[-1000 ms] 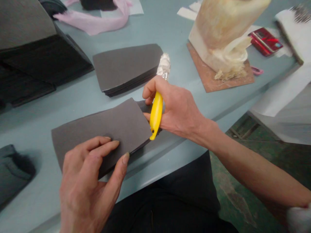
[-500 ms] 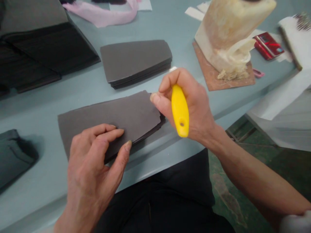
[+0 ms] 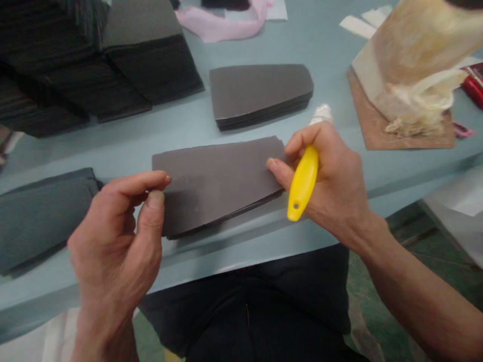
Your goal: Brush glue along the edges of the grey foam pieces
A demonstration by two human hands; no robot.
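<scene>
A stack of dark grey tapered sheets (image 3: 219,186) lies flat before me, its layers slightly uneven along the near edge. My left hand (image 3: 124,226) is at the stack's left end, thumb and forefinger curled close together but slightly apart; whether they touch the sheets I cannot tell. In my right hand (image 3: 328,176) is a brush with a yellow handle (image 3: 303,183); its whitish head shows beyond the knuckles. The right thumb and forefinger also rest at the stack's right end. Behind it lies a second grey stack (image 3: 260,93).
Tall dark stacks (image 3: 154,70) stand at the back left, and a dark folded pile (image 3: 45,216) lies at the left. A stained whitish jug (image 3: 418,55) stands on a brown board (image 3: 366,115) at the right. Pink cloth (image 3: 226,30) lies at the back.
My left hand has shifted from the near edge of the stack to its left end. My right hand still holds the brush at the right end. The view has swung left.
</scene>
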